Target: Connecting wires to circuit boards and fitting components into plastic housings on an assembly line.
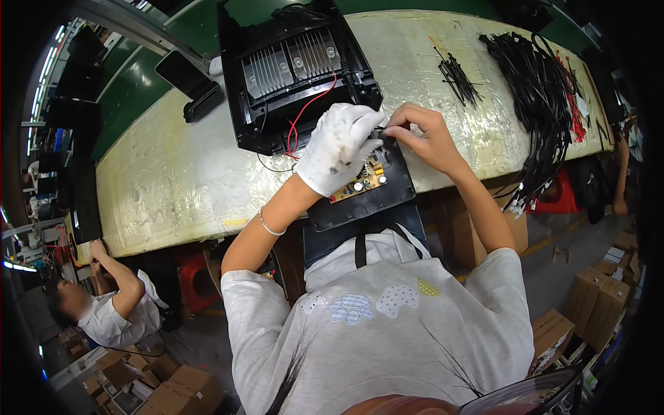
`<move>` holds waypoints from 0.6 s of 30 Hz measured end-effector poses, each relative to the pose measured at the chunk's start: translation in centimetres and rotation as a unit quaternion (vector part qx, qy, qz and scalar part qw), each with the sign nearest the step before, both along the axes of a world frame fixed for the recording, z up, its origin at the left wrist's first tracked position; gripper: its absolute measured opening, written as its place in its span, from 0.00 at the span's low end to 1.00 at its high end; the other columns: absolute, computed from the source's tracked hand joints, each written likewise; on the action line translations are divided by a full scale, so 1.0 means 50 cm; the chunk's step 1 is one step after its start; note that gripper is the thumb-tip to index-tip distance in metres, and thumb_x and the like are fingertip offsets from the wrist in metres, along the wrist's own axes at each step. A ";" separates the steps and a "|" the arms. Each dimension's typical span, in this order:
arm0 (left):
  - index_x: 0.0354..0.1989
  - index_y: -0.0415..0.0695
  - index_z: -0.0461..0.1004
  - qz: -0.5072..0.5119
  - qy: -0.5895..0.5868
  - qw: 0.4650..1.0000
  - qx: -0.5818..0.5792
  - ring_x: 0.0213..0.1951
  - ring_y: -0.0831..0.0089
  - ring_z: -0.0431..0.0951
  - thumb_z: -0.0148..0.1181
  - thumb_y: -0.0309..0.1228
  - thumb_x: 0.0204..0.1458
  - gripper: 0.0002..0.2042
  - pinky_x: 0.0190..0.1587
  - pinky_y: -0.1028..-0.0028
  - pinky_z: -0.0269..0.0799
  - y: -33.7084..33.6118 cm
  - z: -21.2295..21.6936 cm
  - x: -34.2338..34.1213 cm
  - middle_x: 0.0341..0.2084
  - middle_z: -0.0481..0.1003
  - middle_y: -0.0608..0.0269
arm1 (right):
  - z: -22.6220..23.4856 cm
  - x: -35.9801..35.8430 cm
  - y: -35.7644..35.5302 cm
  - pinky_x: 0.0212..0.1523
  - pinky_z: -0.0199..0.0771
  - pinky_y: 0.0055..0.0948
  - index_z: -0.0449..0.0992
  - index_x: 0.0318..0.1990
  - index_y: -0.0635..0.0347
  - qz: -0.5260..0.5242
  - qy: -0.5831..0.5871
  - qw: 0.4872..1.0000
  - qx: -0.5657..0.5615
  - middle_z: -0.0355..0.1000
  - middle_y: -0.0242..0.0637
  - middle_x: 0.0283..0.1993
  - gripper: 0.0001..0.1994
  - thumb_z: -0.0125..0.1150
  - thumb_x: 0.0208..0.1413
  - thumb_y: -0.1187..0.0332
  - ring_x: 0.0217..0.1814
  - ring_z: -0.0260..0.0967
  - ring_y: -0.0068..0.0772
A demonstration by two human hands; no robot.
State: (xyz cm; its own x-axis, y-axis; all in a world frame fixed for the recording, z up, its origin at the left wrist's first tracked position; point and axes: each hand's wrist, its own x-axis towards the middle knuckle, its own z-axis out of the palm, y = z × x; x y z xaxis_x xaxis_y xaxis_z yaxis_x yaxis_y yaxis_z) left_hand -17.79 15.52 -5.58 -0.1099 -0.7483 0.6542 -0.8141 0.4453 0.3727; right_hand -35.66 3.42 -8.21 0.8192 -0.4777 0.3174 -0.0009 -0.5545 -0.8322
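My left hand (340,146), in a stained white glove, is closed above a circuit board (377,181); the glove hides what its fingers hold. My bare right hand (427,138) pinches something thin and dark right beside the glove's fingertips, too small to name. The circuit board, with its coils and capacitors, lies on a black panel (366,214) at the table's near edge. Just beyond stands an open black housing (242,117) with finned metal heatsinks (268,71). A red wire (309,104) loops out of the housing toward the glove.
Black cable ties (456,77) lie right of the housing. Farther right, a thick bundle of black cables (529,104) hangs over the edge, red wires (575,111) beside it. A dark device on a stand (188,76) stands left. Another person (124,304) sits at the far left.
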 end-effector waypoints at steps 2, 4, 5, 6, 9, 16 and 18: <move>0.42 0.45 0.72 -0.022 -0.025 0.999 0.008 0.37 0.59 0.73 0.65 0.23 0.40 0.17 0.38 0.61 0.69 -0.007 -0.010 0.007 0.34 0.74 0.62 | 0.012 0.000 0.006 0.35 0.68 0.25 0.77 0.34 0.66 0.011 -0.008 0.999 0.048 0.74 0.38 0.35 0.03 0.63 0.52 0.78 0.34 0.70 0.29; 0.41 0.45 0.73 -0.048 -0.033 0.998 -0.036 0.38 0.60 0.74 0.67 0.23 0.39 0.18 0.37 0.63 0.69 -0.018 -0.026 0.009 0.33 0.74 0.63 | 0.027 0.000 0.009 0.35 0.68 0.24 0.77 0.33 0.66 0.025 -0.015 0.995 0.096 0.74 0.37 0.34 0.02 0.63 0.52 0.78 0.33 0.70 0.28; 0.41 0.45 0.73 -0.041 -0.033 0.998 -0.036 0.38 0.60 0.74 0.67 0.23 0.39 0.18 0.37 0.63 0.69 -0.018 -0.030 0.010 0.33 0.74 0.63 | 0.035 -0.002 0.006 0.34 0.67 0.24 0.77 0.33 0.67 0.013 -0.009 0.999 0.053 0.74 0.37 0.33 0.02 0.63 0.53 0.78 0.33 0.69 0.27; 0.40 0.45 0.73 -0.035 -0.066 0.997 -0.029 0.37 0.60 0.74 0.66 0.22 0.38 0.17 0.37 0.63 0.70 -0.017 -0.033 0.012 0.32 0.74 0.63 | 0.042 -0.002 0.005 0.34 0.67 0.24 0.77 0.32 0.67 0.000 -0.003 1.000 0.009 0.74 0.36 0.32 0.01 0.63 0.53 0.78 0.32 0.69 0.27; 0.37 0.45 0.74 -0.021 -0.107 0.994 -0.003 0.34 0.59 0.73 0.64 0.21 0.38 0.15 0.36 0.65 0.70 -0.016 -0.021 0.012 0.30 0.72 0.63 | 0.056 -0.003 0.021 0.33 0.66 0.23 0.77 0.32 0.67 -0.051 -0.046 0.992 -0.110 0.74 0.36 0.31 0.02 0.62 0.54 0.78 0.32 0.68 0.25; 0.37 0.39 0.64 0.111 0.305 0.927 0.187 0.32 0.63 0.77 0.75 0.36 0.43 0.24 0.38 0.67 0.75 -0.010 -0.028 -0.023 0.26 0.72 0.56 | 0.026 -0.032 -0.008 0.33 0.68 0.25 0.77 0.33 0.67 -0.103 0.008 0.991 -0.089 0.73 0.37 0.30 0.03 0.62 0.54 0.76 0.30 0.68 0.28; 0.38 0.38 0.61 0.151 0.311 0.912 0.221 0.31 0.64 0.77 0.75 0.37 0.42 0.26 0.38 0.69 0.75 -0.013 -0.019 -0.024 0.27 0.72 0.56 | 0.034 -0.026 -0.012 0.33 0.68 0.25 0.77 0.34 0.67 -0.069 0.010 0.993 -0.093 0.73 0.38 0.31 0.03 0.62 0.55 0.76 0.30 0.68 0.29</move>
State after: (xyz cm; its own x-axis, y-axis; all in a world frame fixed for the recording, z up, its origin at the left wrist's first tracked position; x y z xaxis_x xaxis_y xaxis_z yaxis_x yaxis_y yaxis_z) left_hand -18.99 14.87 -6.51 0.4351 -0.8884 0.1466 -0.4443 -0.0702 0.8931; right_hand -36.95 2.80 -6.52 0.7563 -0.5207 0.3960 -0.1032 -0.6927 -0.7139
